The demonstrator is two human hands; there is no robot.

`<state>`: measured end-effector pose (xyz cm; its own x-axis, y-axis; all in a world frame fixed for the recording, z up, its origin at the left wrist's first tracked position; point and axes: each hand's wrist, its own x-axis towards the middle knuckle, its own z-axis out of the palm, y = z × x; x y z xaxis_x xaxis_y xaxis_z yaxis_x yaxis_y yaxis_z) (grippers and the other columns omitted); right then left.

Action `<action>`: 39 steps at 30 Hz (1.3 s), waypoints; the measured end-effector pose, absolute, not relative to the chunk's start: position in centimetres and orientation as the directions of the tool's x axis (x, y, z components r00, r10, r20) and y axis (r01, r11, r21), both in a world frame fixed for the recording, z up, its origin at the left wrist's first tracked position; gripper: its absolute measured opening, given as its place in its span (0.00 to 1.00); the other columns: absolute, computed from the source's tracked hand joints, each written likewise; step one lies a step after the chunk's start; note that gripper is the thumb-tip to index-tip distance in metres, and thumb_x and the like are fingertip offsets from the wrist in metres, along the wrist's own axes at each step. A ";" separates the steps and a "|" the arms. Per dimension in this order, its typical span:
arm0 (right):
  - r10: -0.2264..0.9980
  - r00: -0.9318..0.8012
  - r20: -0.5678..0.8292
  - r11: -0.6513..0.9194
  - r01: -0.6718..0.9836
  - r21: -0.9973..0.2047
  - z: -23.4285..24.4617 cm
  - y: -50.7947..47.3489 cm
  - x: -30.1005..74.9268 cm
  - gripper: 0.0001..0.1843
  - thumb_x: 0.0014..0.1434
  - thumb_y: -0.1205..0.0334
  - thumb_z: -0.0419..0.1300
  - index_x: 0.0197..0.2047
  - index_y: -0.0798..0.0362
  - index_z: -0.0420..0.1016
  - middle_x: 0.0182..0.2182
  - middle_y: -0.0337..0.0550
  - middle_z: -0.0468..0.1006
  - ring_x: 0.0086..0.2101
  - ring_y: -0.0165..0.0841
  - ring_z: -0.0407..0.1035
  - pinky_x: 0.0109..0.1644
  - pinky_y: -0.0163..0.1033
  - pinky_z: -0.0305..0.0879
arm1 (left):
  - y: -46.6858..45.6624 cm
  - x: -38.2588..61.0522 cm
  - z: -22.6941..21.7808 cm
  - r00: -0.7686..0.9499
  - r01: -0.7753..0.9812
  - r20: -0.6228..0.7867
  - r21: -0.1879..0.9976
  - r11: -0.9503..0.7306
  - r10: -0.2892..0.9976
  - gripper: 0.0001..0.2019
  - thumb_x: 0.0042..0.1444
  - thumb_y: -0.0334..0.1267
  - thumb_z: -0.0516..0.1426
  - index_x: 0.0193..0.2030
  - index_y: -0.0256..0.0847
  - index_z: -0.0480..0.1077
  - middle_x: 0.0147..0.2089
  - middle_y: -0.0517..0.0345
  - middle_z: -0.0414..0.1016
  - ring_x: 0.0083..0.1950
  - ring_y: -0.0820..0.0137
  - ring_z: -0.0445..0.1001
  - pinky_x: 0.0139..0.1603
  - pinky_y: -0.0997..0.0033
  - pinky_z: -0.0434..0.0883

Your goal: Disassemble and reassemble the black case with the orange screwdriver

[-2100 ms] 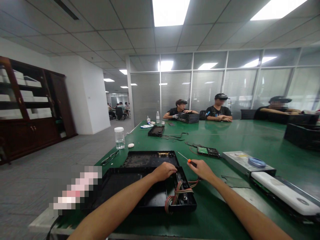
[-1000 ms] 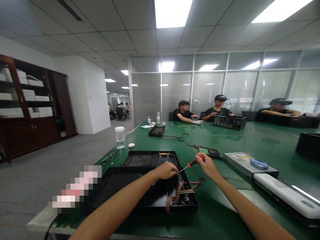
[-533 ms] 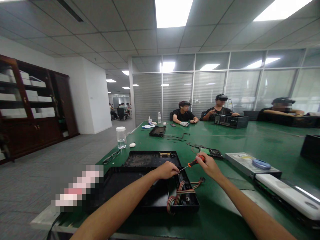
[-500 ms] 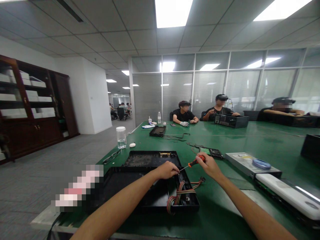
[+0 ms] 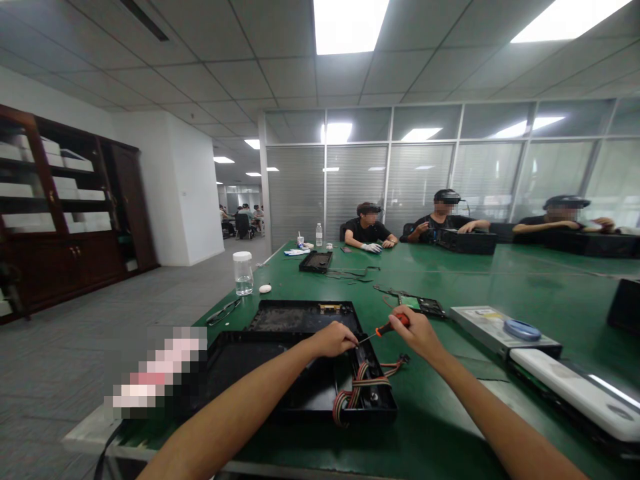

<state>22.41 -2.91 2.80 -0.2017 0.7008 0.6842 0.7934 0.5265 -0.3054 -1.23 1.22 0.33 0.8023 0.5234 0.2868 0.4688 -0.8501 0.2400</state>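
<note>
My right hand (image 5: pixel 416 331) is wrapped round the red-and-black handle of a screwdriver (image 5: pixel 384 329). The thin shaft slants down and left to the fingertips of my left hand (image 5: pixel 335 339). Those fingers are pinched together at the tip, over the right part of a shallow black metal case (image 5: pixel 310 397); whatever they grip is hidden. A bundle of striped ribbon cables (image 5: pixel 361 384) loops over the case's right side, its connector lying on the table. Right behind the case is a flat black panel (image 5: pixel 290 316) with a small brass-coloured piece near its far edge.
On the green table (image 5: pixel 430 427) to the right lie a silver drive (image 5: pixel 493 325) with a blue ring (image 5: pixel 522 329) and a white device (image 5: pixel 575 392). A circuit board (image 5: pixel 423 305) sits behind my right hand. A jar (image 5: pixel 243 275) and glasses (image 5: pixel 223 311) are left. Co-workers sit opposite.
My hands and the screwdriver stay almost where they were. Across the table, a co-worker's hand has shifted on a black box, and the person at far right has moved their arms.
</note>
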 end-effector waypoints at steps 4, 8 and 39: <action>0.715 -0.335 0.613 0.470 0.880 -0.068 5.8 -5.0 20.8 0.18 0.59 0.51 0.45 0.27 0.52 0.67 0.20 0.42 0.71 0.24 0.32 0.65 0.29 0.34 0.52 | 1.2 -1.2 0.2 0.799 0.476 0.288 0.233 -0.848 0.527 0.09 0.52 0.31 0.54 0.38 0.39 0.74 0.36 0.57 0.76 0.38 0.72 0.73 0.41 0.79 0.64; 0.728 -0.487 0.484 0.561 0.828 -0.011 8.7 -6.3 18.8 0.15 0.60 0.55 0.44 0.41 0.51 0.67 0.26 0.41 0.74 0.27 0.33 0.67 0.31 0.34 0.52 | 1.2 -1.2 0.1 0.789 0.478 0.296 0.257 -0.840 0.539 0.09 0.52 0.30 0.54 0.38 0.40 0.74 0.37 0.58 0.76 0.40 0.72 0.73 0.41 0.80 0.65; 0.980 0.038 0.193 0.197 -0.156 -0.968 -1.2 -0.8 24.7 0.16 0.54 0.46 0.50 0.29 0.52 0.64 0.12 0.27 0.50 0.11 0.22 0.42 0.12 0.28 0.39 | 0.0 -1.3 0.3 0.837 0.450 0.332 0.035 -0.892 0.435 0.08 0.52 0.29 0.52 0.38 0.37 0.69 0.37 0.56 0.72 0.39 0.71 0.69 0.43 0.76 0.63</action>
